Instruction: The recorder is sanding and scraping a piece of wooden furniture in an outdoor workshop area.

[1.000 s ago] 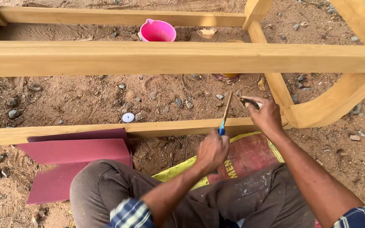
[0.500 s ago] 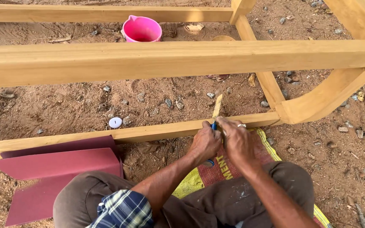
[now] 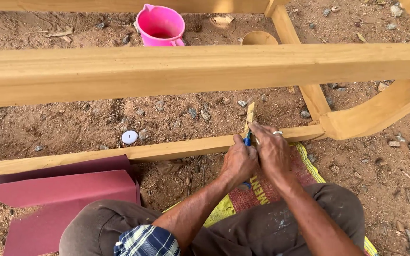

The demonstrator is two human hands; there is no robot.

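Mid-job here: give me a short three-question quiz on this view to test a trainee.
1. True or false: both hands are on the blue-handled tool at the lower rail.
2. What lies on the dirt just beyond that rail: A) white round cap B) hammer C) glove?
3. What colour is the bucket behind the upper beam?

Key: 1 true, left hand and right hand meet there. 2 A. 3 pink.

yellow-red printed sack (image 3: 304,163), under legs
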